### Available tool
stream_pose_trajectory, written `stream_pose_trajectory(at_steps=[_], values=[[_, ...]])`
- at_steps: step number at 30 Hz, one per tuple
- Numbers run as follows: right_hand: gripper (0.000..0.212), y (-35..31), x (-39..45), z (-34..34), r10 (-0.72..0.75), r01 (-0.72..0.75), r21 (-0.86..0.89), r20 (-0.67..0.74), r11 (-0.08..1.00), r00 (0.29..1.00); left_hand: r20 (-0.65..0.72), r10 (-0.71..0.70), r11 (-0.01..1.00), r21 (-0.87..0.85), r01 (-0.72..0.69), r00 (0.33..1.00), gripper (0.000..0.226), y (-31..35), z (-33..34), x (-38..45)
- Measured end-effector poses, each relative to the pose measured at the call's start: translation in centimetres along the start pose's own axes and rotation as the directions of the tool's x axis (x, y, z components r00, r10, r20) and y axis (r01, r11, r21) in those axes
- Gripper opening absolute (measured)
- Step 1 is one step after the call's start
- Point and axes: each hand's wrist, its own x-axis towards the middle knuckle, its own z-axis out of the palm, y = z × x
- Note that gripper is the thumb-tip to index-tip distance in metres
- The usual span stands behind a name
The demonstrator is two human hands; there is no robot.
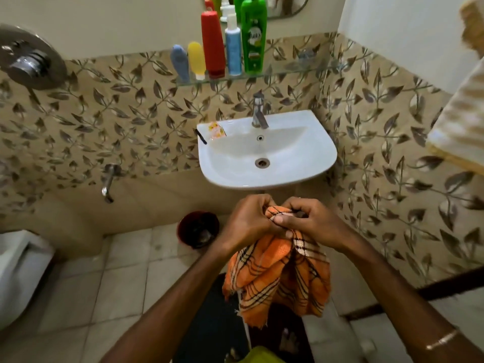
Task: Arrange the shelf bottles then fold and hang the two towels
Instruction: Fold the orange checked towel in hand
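Note:
An orange checked towel (277, 273) hangs bunched in front of me, below the sink. My left hand (248, 218) and my right hand (311, 221) meet at its top edge, and both pinch the cloth with curled fingers. On the glass shelf (288, 70) several bottles stand in a row by height: a blue-grey tube (180, 62), a yellow tube (197, 60), a red bottle (212, 43), a blue pump bottle (233, 45) and a green bottle (253, 35). A cream and yellow striped towel (461, 132) hangs at the right edge.
The white sink (301, 163) with its tap (258, 111) is just beyond my hands; a soap packet (216, 130) lies on its left rim. A dark red bucket (198, 229) stands on the tiled floor. A wall tap (108, 182) and shower mixer (28, 61) are at left.

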Motion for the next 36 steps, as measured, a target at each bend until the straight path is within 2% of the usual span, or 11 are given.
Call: stream_pose_trajectory(at_steps=[5, 10, 14, 16, 20, 24, 28, 30, 33, 35, 36], values=[[0.013, 2.6, -1.8, 2.4, 0.081, -0.083, 0.088, 0.026, 0.993, 0.996, 0.039, -0.047, 0.999, 0.002, 0.047, 0.998, 0.043, -3.9, 0.6, -1.5], [0.012, 5.6, -4.0, 3.7, 0.134, -0.135, 0.121, 0.015, 0.983, 0.991, 0.264, -0.145, 0.989, 0.042, 0.139, 0.954, 0.037, -9.2, 0.8, -2.6], [0.033, 7.5, -5.5, 3.7, 0.183, -0.17, 0.255, -0.028, 0.952, 0.983, 0.391, -0.19, 0.975, 0.184, 0.125, 0.9, 0.024, -14.8, 1.3, -3.8], [0.039, 8.1, -6.0, 3.5, 0.198, -0.178, 0.292, -0.04, 0.94, 0.979, 0.372, -0.219, 0.962, 0.236, 0.136, 0.902, 0.012, -17.3, 1.7, -4.4], [0.012, 8.4, -7.0, 2.9, 0.219, -0.177, 0.326, -0.096, 0.929, 0.971, 0.355, -0.288, 0.945, 0.257, 0.203, 0.889, 0.012, -20.7, 2.3, -5.7], [0.014, 9.0, -8.0, 2.2, 0.246, -0.167, 0.385, -0.165, 0.907, 0.955, 0.332, -0.336, 0.941, 0.164, 0.296, 0.881, 0.008, -23.1, 2.2, -6.6], [0.016, 9.5, -8.6, 1.7, 0.26, -0.167, 0.386, -0.204, 0.907, 0.944, 0.229, -0.36, 0.932, 0.043, 0.36, 0.904, 0.013, -24.8, 1.7, -6.9], [0.029, 10.0, -9.0, 1.5, 0.277, -0.181, 0.388, -0.208, 0.904, 0.938, 0.14, -0.384, 0.918, -0.045, 0.394, 0.912, 0.013, -24.5, 1.7, -6.8], [0.067, 10.2, -9.4, 1.1, 0.321, -0.209, 0.428, -0.208, 0.879, 0.924, 0.007, -0.37, 0.92, -0.137, 0.368, 0.929, 0.014, -22.9, 1.4, -6.6], [0.072, 10.5, -9.7, 0.7, 0.349, -0.257, 0.413, -0.164, 0.874, 0.923, -0.061, -0.334, 0.926, -0.207, 0.316, 0.94, 0.014, -20.8, 1.3, -6.4], [0.065, 10.7, -9.8, 0.7, 0.381, -0.317, 0.37, -0.113, 0.873, 0.918, -0.077, -0.308, 0.927, -0.251, 0.28, 0.948, 0.014, -19.4, 1.2, -6.3]])
